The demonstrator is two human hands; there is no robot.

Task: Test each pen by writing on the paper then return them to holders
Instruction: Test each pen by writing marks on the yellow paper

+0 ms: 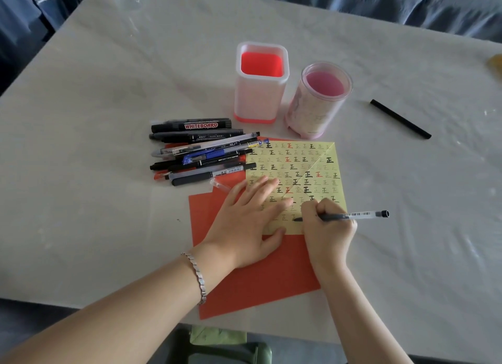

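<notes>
While the left hand (244, 222) lies flat on the yellow paper (320, 157), grip spread, the right hand (328, 230) pinches a pen (361, 215), tip down near the paper's near edge. Just left of the paper, a pile of pens (201, 151). Beyond it a square holder (258, 100) and a round holder (312, 113) stand side by side. To the right, well apart, a black pen (400, 119). Under the paper, red sheets (258, 282) on the desk (95, 119).

Home-like room, table (103, 124) under pale cloth, blue rumpled fabric (380, 2) close behind it
</notes>
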